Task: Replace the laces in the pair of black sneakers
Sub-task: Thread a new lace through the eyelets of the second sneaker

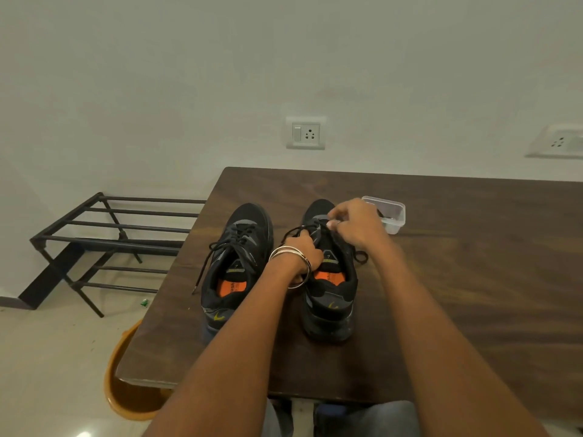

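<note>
My left hand [304, 250] and right hand [355, 223] cover the lacing on the right sneaker [329, 294], so I cannot tell which eyelets are threaded. The second wall socket [558, 141] is cut off by the edge.

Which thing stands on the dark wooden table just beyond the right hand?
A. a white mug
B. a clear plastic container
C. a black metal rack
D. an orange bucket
B: the small clear plastic container stands on the dark wooden table, just past the right hand.
</note>
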`<act>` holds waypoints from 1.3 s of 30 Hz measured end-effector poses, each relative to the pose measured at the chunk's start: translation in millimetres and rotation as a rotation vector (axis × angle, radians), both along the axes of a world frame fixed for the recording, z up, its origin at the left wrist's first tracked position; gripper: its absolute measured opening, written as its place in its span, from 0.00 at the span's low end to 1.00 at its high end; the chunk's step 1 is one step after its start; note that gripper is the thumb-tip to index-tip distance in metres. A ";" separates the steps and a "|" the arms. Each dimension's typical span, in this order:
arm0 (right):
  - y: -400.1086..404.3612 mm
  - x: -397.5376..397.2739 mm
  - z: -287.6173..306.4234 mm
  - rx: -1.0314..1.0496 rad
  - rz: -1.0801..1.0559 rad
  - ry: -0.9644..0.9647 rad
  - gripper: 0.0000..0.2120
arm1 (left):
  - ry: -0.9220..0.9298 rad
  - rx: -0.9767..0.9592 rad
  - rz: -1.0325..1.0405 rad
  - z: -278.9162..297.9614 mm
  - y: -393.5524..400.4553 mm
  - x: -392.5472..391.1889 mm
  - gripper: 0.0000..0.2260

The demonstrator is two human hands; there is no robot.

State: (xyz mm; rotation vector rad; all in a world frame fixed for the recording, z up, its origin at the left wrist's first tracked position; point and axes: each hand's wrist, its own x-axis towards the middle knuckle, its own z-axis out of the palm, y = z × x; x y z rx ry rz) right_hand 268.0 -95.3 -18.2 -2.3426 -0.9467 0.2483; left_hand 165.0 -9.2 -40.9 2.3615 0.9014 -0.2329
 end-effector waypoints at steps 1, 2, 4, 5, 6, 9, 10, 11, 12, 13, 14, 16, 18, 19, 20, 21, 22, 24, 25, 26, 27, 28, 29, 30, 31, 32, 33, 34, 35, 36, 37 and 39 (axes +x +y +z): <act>6.8 -3.2 -6.1 -0.077 0.027 -0.057 0.09 | 0.002 0.008 -0.001 -0.1 -0.2 0.0 0.23; 12.5 -3.9 -12.7 -0.143 0.036 -0.125 0.07 | 0.002 0.012 -0.001 -0.4 -0.2 0.4 0.23; 19.0 -2.8 -21.9 -0.194 -0.003 -0.203 0.07 | 0.003 0.010 0.000 -1.1 0.1 1.0 0.23; 20.7 -2.6 -23.5 -0.186 -0.031 -0.206 0.06 | 0.002 0.004 0.004 -1.0 -0.2 1.1 0.23; 22.6 -0.7 -24.8 -0.161 -0.058 -0.185 0.06 | 0.001 -0.003 0.008 -0.7 -0.3 1.1 0.23; 20.0 4.3 -15.2 0.016 -0.229 0.054 0.07 | -0.004 -0.031 0.015 0.9 -1.6 0.5 0.24; 16.1 5.2 -9.0 0.118 -0.305 0.167 0.08 | -0.005 -0.040 0.016 1.5 -1.4 0.4 0.24; 10.5 5.6 -2.7 0.249 -0.375 0.304 0.09 | -0.009 -0.048 0.017 2.0 -1.6 -0.3 0.24; 4.5 6.9 3.2 0.422 -0.430 0.462 0.09 | -0.011 -0.052 0.019 2.2 -1.3 -0.5 0.25; -2.5 7.0 10.2 0.619 -0.467 0.636 0.09 | -0.011 -0.052 0.021 2.3 -1.4 -0.4 0.26; -9.3 6.5 17.7 0.830 -0.487 0.806 0.09 | -0.007 -0.047 0.023 1.8 -1.3 0.0 0.27; -19.6 7.9 28.2 1.222 -0.527 1.033 0.11 | 0.002 -0.039 0.027 0.7 -1.8 0.4 0.30; -24.4 12.6 32.2 1.402 -0.582 1.041 0.12 | 0.003 -0.039 0.027 0.4 -2.2 0.7 0.29; -24.3 14.9 31.7 1.374 -0.588 0.953 0.13 | -0.001 -0.040 0.027 0.9 -2.6 0.7 0.29; -23.8 14.9 31.2 1.278 -0.561 0.811 0.13 | -0.005 -0.039 0.027 1.0 -2.3 1.0 0.29; -22.3 14.2 28.6 1.121 -0.503 0.628 0.11 | -0.008 -0.038 0.026 1.3 -2.4 0.8 0.29; -20.3 12.3 24.8 0.927 -0.417 0.431 0.09 | -0.008 -0.039 0.027 1.3 -2.0 0.9 0.29; -13.7 9.7 12.2 0.517 -0.181 0.127 0.04 | -0.009 -0.048 0.026 0.8 -1.7 0.6 0.28; -8.5 8.7 4.1 0.317 -0.074 0.040 0.03 | -0.010 -0.048 0.026 0.8 -1.7 0.3 0.28; -1.7 8.7 -5.3 0.139 0.003 -0.032 0.04 | -0.011 -0.042 0.027 0.7 -1.7 0.3 0.28; 5.0 8.6 -14.4 -0.008 0.050 -0.094 0.06 | -0.012 -0.034 0.028 0.8 -1.9 0.1 0.28; 10.3 7.7 -20.7 -0.115 0.066 -0.148 0.07 | -0.011 -0.028 0.027 0.8 -2.1 0.2 0.28; 14.4 6.5 -24.9 -0.175 0.061 -0.186 0.07 | -0.011 -0.025 0.026 1.5 -2.8 -0.1 0.28; 16.9 5.6 -26.8 -0.194 0.047 -0.209 0.07 | -0.011 -0.025 0.025 1.9 -3.4 0.0 0.28; 18.5 4.4 -26.7 -0.190 0.034 -0.221 0.07 | -0.009 -0.027 0.024 2.3 -3.7 -0.6 0.28; 18.8 3.8 -26.3 -0.179 0.023 -0.229 0.07 | -0.007 -0.026 0.024 2.1 -3.5 -0.5 0.28; 18.3 2.3 -25.0 -0.163 0.009 -0.228 0.07 | -0.005 -0.026 0.025 2.2 -3.1 -0.8 0.29; 17.7 0.6 -23.3 -0.139 -0.008 -0.206 0.07 | -0.006 -0.026 0.028 2.1 -2.4 -0.7 0.29; 17.2 -0.5 -21.3 -0.108 -0.033 -0.164 0.08 | -0.010 -0.031 0.029 2.5 -2.3 -1.0 0.29; 15.7 -0.9 -19.3 -0.081 -0.068 -0.108 0.08 | -0.011 -0.038 0.029 2.6 -2.6 -0.9 0.29; 13.6 -0.7 -17.3 -0.068 -0.101 -0.052 0.08 | -0.014 -0.044 0.027 3.0 -3.5 -0.9 0.29; 11.2 -0.5 -15.0 -0.054 -0.144 0.043 0.08 | -0.017 -0.047 0.022 3.5 -4.4 -1.5 0.29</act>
